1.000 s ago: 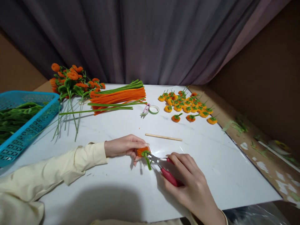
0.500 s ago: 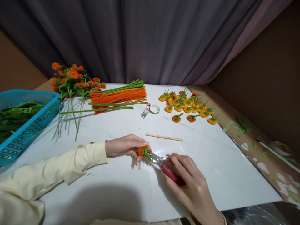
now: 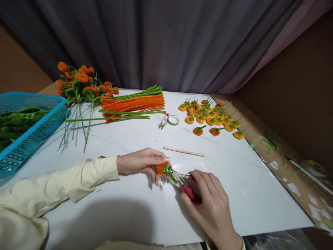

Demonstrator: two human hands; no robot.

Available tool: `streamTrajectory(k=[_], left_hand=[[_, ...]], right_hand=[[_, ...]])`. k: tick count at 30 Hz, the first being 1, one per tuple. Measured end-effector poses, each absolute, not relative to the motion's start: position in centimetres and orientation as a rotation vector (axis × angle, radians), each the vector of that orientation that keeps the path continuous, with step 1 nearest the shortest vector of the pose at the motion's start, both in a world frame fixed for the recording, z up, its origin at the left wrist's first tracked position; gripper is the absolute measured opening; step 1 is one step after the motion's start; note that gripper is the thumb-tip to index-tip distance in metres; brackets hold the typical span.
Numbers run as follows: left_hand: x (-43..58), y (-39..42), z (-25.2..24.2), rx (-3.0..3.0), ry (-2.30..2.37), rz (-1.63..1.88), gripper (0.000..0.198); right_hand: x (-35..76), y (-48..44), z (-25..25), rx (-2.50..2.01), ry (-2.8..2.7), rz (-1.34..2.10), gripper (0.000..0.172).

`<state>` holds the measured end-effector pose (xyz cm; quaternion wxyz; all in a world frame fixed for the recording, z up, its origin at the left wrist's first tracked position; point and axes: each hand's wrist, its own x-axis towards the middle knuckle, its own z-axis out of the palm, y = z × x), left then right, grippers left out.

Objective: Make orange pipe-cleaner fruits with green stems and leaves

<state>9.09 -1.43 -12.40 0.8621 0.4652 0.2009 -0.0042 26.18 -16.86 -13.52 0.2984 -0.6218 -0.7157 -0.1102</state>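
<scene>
My left hand [image 3: 142, 162] pinches a small orange pipe-cleaner pumpkin [image 3: 161, 168] with a green stem, just above the white table [image 3: 125, 208]. My right hand [image 3: 210, 205] is closed round the red handles of a pair of pliers [image 3: 186, 184]. The metal jaws of the pliers sit at the pumpkin's green stem [image 3: 171, 175], which sticks out to the right and down. Both hands work close together at the table's near middle.
A wooden stick [image 3: 183, 151] lies just beyond the hands. Farther back are a green tape roll [image 3: 173, 120], small snips [image 3: 163, 119], a pile of finished pumpkins [image 3: 210, 116], orange and green pipe cleaners [image 3: 132, 104], stemmed orange flowers [image 3: 78, 86] and a blue basket [image 3: 26, 139] of green leaves.
The green stem has swung from pointing down to pointing right toward the pliers. My right hand and the pliers have shifted slightly. The view has tilted a little.
</scene>
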Motion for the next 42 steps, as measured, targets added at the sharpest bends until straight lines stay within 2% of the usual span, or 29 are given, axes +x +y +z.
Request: streamTrajectory(k=[9, 20, 42], left_hand=[[9.14, -2.05, -12.06, 0.923, 0.383, -0.019, 0.029], [9.08, -2.03, -12.08, 0.876, 0.363, -0.050, 0.031], [9.22, -2.11, -11.96, 0.878, 0.382, -0.075, 0.030]], right_hand=[[26.04, -16.78, -13.50, -1.663, -1.903, -0.264, 0.008], [25.90, -16.76, -13.57, -1.635, -1.846, -0.269, 0.003], [26.13, -16.59, -13.69, -1.544, -1.866, -0.284, 0.007]])
